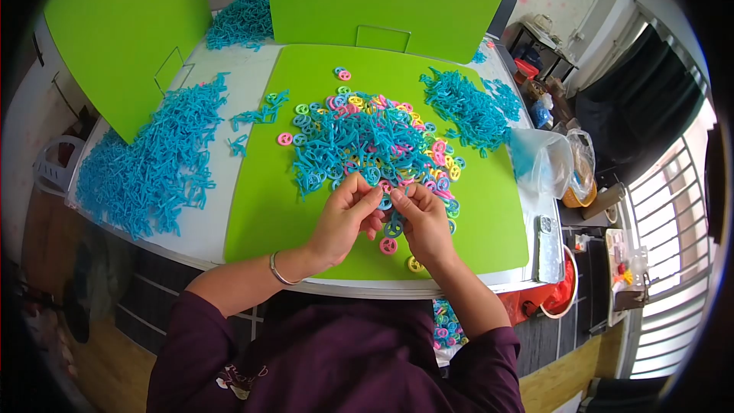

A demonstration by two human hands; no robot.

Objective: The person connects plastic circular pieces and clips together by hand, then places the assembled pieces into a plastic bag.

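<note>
above the mat [306,233], both hands [344,218] [426,228] pinch a blue wheel [384,203].

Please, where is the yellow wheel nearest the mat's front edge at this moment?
In the head view, the yellow wheel lies on the green mat, near the right hand, lower right of a pink wheel.

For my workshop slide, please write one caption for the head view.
Left hand and right hand nearly meet beside turquoise plastic pieces and multicoloured spoked wheels heaped on a green mat.
</note>
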